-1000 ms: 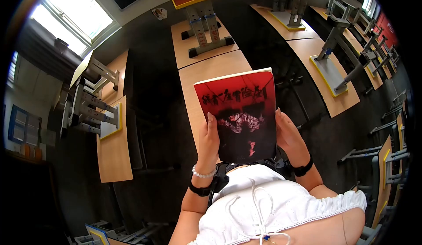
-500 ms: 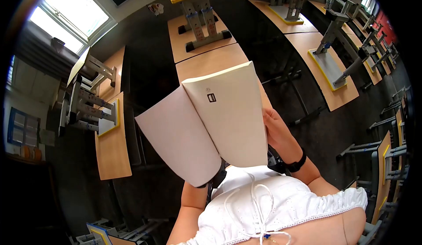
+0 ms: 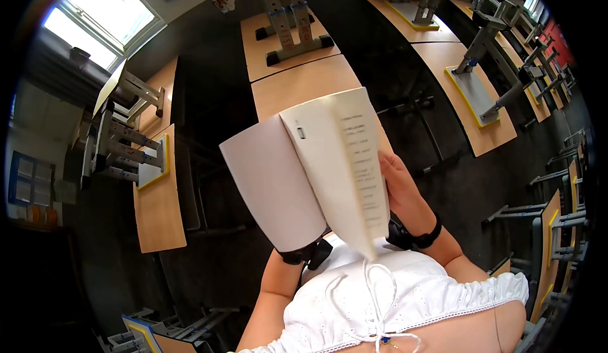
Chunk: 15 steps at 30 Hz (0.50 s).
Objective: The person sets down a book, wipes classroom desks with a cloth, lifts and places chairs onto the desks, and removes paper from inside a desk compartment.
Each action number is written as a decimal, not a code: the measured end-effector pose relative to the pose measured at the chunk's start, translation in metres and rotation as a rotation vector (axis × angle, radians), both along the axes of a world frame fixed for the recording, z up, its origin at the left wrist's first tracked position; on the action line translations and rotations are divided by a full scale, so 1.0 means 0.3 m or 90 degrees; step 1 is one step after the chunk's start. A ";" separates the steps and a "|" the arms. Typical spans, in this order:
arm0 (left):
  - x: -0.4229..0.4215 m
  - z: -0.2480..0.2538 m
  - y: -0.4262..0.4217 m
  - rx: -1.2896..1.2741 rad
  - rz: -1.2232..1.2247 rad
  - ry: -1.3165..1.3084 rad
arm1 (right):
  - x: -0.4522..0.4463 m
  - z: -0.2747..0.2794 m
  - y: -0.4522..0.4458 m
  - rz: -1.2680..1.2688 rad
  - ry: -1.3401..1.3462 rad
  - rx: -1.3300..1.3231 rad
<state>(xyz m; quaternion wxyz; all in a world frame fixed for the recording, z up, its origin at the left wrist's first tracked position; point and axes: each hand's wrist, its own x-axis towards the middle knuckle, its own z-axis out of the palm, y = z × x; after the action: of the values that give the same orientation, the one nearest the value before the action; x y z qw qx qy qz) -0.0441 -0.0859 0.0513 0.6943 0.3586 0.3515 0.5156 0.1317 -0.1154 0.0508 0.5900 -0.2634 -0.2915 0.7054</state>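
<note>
An open book [image 3: 272, 182] is held up in front of my chest, its left side plain and pale. On its right side a page [image 3: 335, 169] with a small dark mark is lifted and blurred, uncovering lines of print beside the right edge. My right hand [image 3: 402, 182] is closed on that right edge, the thumb at the front and the other fingers mostly hidden. Behind the book's lower left my left hand is out of sight; only the forearm [image 3: 282, 274] and a black wrist strap [image 3: 296, 256] show.
Beyond the book runs a row of wooden desks [image 3: 304, 90], with an upturned stool [image 3: 291, 30] on the far one. More desks [image 3: 158, 220] stand to the left under stools. Rows of desks [image 3: 487, 141] bearing upturned stools line the right. A window [image 3: 111, 7] is at the upper left.
A right-hand page has lifted and curled leftward, revealing printed lines underneath. The book's left side has shifted right and slightly upward. My right hand stays at the right edge.
</note>
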 end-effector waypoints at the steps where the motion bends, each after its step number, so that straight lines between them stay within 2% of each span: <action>1: 0.000 -0.004 -0.002 -0.002 0.000 0.003 | -0.010 0.010 0.000 -0.004 -0.013 0.003; 15: -0.020 -0.029 -0.025 -0.002 0.037 0.025 | -0.049 0.051 -0.004 -0.023 -0.102 0.074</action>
<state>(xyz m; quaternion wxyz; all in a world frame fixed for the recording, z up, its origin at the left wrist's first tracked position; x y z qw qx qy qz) -0.0501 -0.0933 0.0427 0.6726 0.3571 0.3765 0.5277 0.1172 -0.1165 0.0662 0.5918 -0.2894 -0.3732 0.6532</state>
